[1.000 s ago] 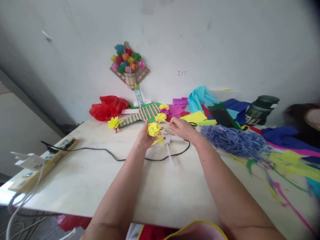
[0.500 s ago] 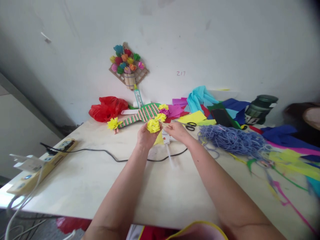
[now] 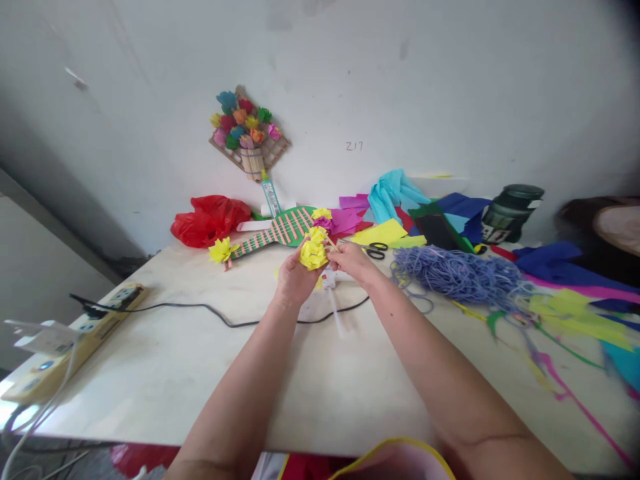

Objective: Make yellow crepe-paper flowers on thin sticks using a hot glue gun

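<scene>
My left hand (image 3: pixel 293 279) is closed around a yellow paper flower (image 3: pixel 313 253), held above the table. My right hand (image 3: pixel 350 261) pinches the flower from the right, its fingers pressed together on a thin stick at the bloom. Just below the hands lies a white glue gun (image 3: pixel 331 283) with its black cord (image 3: pixel 210 309) trailing left. A green and pink woven paddle shape (image 3: pixel 280 230) with more paper flowers lies behind the hands. Another yellow flower (image 3: pixel 221 251) rests at its left end.
A power strip (image 3: pixel 75 332) sits at the table's left edge. Scissors (image 3: pixel 376 250), a heap of blue cord (image 3: pixel 460 275), coloured paper sheets (image 3: pixel 385 233), a dark jar (image 3: pixel 510 213) and a red bag (image 3: pixel 210 218) crowd the back. A flower plaque (image 3: pixel 247 133) hangs on the wall.
My right hand has left the glue gun area and come up to the yellow flower, now pinching it together with my left hand. The view has shifted slightly.
</scene>
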Demonstrator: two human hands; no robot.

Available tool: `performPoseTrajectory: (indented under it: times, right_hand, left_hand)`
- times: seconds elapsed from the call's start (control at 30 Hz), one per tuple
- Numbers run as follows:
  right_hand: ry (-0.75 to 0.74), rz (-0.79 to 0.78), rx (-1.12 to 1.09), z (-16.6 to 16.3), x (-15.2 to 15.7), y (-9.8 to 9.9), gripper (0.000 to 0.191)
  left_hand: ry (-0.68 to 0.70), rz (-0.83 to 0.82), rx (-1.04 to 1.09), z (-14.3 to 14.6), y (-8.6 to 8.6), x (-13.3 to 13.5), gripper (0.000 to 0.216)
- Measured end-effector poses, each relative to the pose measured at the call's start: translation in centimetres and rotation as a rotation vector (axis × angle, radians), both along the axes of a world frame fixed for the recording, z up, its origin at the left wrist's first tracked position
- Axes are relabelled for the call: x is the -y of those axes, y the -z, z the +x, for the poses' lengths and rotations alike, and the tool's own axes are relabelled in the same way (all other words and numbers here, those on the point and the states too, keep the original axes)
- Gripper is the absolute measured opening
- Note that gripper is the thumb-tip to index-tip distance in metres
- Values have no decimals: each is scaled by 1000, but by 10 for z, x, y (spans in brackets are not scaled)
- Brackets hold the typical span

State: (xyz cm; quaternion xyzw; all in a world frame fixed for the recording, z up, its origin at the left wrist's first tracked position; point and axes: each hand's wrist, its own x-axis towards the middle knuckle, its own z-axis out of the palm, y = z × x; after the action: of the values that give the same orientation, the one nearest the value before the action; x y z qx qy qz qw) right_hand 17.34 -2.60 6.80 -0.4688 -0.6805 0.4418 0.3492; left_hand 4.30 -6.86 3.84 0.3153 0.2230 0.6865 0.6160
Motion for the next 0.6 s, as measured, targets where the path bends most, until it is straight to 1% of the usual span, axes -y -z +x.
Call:
performPoseTrajectory:
  times: [0.1, 0.23, 0.33, 0.43, 0.6]
  right_hand:
    - [-6, 41, 19, 3, -1, -2, 24]
    - [-12, 164, 118, 8, -4, -2, 23]
    - [-4, 301, 289, 12, -7, -3, 25]
    - [12, 416, 433, 14, -7, -6, 26]
    - [23, 504, 586, 12, -1, -10, 21]
  left_hand:
    - [67, 12, 9, -3, 1, 1, 36]
    - [120, -12, -43, -11, 0, 2, 44]
    - [97, -74, -199, -18, 2, 0, 53]
    - [60, -84, -320, -21, 4, -2, 55]
    - [-34, -107, -435, -17, 5, -1, 50]
